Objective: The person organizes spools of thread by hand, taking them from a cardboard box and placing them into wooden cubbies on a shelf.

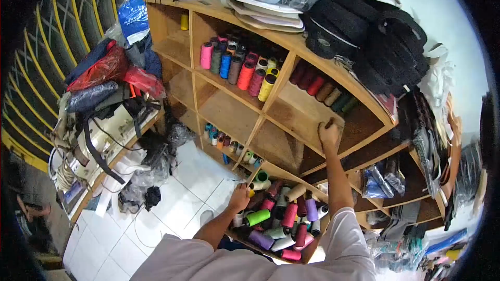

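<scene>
Dark spools obstruct the compartment's back, leaving room in front.

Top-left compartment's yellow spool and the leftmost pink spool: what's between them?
Head view: a wooden divider separates the yellow spool from the pink spool.

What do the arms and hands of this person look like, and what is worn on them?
A pale whitish fabric shirt has plain, short sleeves, leaving the forearms uncovered. The left hand and right hand have no gloves; no watch shows.
</scene>
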`<action>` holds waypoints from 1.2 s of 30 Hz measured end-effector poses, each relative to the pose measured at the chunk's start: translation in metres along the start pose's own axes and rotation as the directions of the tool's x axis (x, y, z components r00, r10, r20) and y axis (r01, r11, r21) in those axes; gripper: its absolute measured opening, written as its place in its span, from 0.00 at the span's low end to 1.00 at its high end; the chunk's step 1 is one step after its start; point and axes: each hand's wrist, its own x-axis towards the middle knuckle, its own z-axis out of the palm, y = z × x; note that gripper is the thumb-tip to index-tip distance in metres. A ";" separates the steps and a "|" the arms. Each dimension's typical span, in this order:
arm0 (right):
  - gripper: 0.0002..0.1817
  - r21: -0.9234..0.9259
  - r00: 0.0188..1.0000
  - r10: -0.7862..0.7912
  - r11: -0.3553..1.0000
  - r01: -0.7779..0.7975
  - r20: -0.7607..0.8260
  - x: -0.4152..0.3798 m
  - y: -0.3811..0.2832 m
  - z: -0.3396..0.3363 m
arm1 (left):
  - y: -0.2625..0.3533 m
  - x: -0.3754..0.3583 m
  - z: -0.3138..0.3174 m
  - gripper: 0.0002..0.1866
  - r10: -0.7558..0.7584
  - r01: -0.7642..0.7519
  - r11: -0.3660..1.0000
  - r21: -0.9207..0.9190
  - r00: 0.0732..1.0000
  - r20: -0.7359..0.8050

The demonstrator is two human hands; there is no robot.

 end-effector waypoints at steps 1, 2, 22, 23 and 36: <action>0.33 -0.224 0.995 -0.054 0.972 0.072 0.085 -0.008 0.004 0.003 | 0.005 0.000 -0.005 0.16 -0.004 0.004 1.000 -0.029 1.000 0.012; 0.35 -0.433 0.982 -0.081 0.889 0.149 0.172 -0.015 0.009 0.004 | 0.003 0.003 -0.004 0.16 0.025 -0.024 0.999 -0.036 1.000 0.018; 0.31 -0.389 0.892 0.153 0.921 0.027 0.424 -0.482 -0.002 -0.017 | -0.050 -0.011 -0.008 0.39 -0.117 0.092 0.993 0.079 0.898 0.423; 0.32 -0.411 0.898 0.157 0.911 0.029 0.412 -0.483 -0.007 -0.017 | -0.063 -0.005 -0.003 0.39 -0.120 0.113 0.993 0.044 0.875 0.470; 0.23 0.462 0.916 0.202 0.813 -0.354 0.346 -0.447 0.041 -0.047 | -0.036 -0.015 -0.017 0.21 0.007 -0.014 1.000 0.020 0.947 0.320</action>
